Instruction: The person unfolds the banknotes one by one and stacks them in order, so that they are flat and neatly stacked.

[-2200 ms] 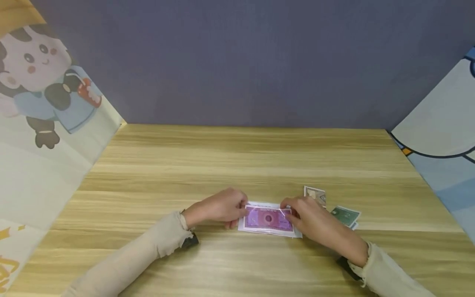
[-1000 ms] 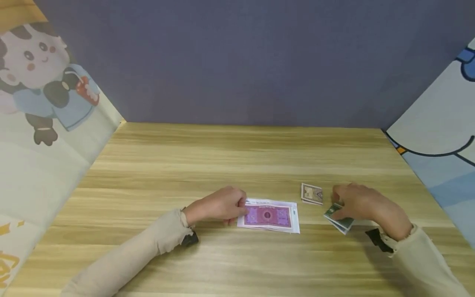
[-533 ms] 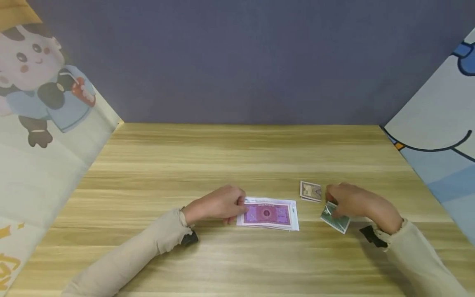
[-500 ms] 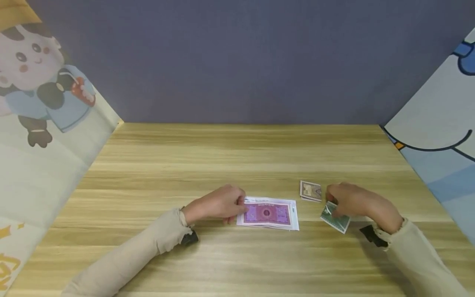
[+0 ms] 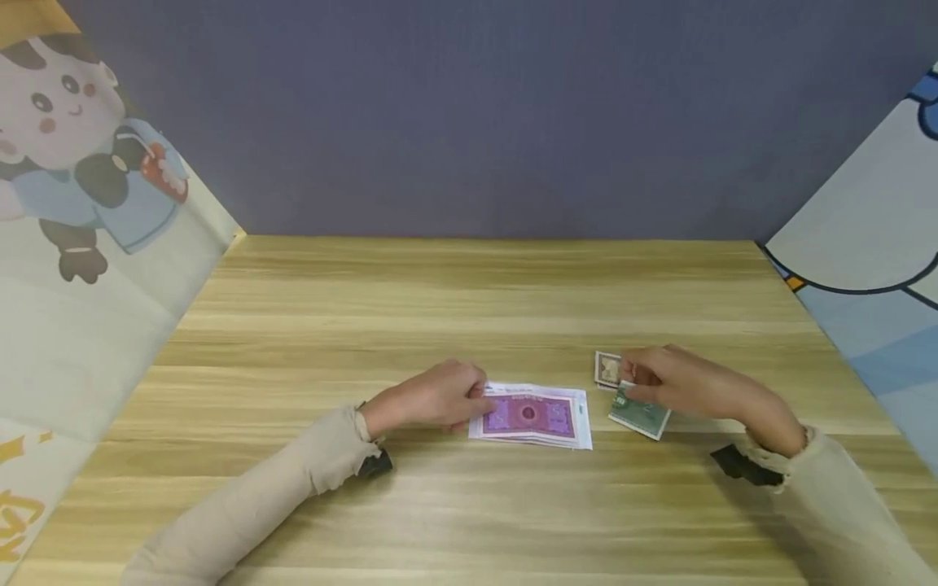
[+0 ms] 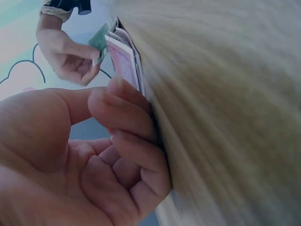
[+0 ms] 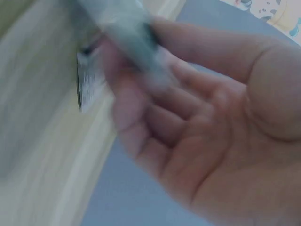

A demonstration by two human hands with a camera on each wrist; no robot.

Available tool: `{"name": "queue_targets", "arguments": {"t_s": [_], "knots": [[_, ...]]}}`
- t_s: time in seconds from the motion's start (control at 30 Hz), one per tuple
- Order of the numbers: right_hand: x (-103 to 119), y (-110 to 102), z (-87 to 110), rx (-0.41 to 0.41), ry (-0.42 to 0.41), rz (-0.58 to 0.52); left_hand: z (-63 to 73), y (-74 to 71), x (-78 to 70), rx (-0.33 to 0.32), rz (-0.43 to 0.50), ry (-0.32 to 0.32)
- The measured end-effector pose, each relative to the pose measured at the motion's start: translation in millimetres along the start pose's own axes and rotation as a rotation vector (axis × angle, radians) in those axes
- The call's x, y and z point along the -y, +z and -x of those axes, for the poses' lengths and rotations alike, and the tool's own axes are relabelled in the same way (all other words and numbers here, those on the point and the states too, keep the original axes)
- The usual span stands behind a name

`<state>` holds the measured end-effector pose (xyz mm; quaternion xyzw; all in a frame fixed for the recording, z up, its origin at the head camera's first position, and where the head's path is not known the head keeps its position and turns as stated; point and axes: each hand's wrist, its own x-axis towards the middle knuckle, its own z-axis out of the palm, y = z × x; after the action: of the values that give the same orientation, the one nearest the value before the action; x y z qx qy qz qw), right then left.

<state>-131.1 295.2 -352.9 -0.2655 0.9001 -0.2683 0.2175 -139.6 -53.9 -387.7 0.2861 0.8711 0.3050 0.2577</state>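
Observation:
A purple banknote [image 5: 529, 415] lies flat in a clear, white-edged plastic sleeve [image 5: 583, 422] on the table. My left hand [image 5: 432, 396] pinches its left end between thumb and curled fingers; in the left wrist view several layers [image 6: 123, 61] stand out past the fingertips. My right hand [image 5: 692, 384] pinches the upper edge of a green banknote [image 5: 639, 417], tilted, to the right of the purple one. The green note is blurred in the right wrist view [image 7: 136, 44]. Behind it lies a small brown banknote [image 5: 607, 369], partly hidden by my right fingers.
The wooden table [image 5: 410, 301] runs back to a dark grey-blue panel [image 5: 469, 122]. Printed cartoon walls stand on the left [image 5: 95, 325] and right [image 5: 865, 212]. A black wrist device [image 5: 743, 465] shows below the right sleeve.
My right hand has gone from the purple note to the green one, gripped it and moved it left and up toward the brown note. My left hand has stayed on the purple note.

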Motion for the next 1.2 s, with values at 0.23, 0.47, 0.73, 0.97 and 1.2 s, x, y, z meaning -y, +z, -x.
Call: {"name": "queue_targets", "arguments": {"t_s": [0.23, 0.47, 0.73, 0.97, 1.2], "knots": [[13, 13, -14.4, -0.176, -0.138, -0.035, -0.4, -2.8, -5.8, -0.053, -0.023, 0.051], [33, 29, -21.0, -0.341, -0.163, -0.148, -6.8, 2.8, -15.8, -0.169, 0.067, 0.251], [72, 44, -39.4, -0.333, -0.237, -0.205, -0.3, 11.4, -25.5, -0.110, 0.302, 0.386], [80, 39, -46.2, -0.469, -0.189, -0.244, 8.0, 7.8, -21.8, -0.260, 0.492, 0.355], [84, 48, -54.3, -0.525, -0.214, -0.354, 16.0, 7.6, -13.9, -0.301, 0.565, 0.412]]}}
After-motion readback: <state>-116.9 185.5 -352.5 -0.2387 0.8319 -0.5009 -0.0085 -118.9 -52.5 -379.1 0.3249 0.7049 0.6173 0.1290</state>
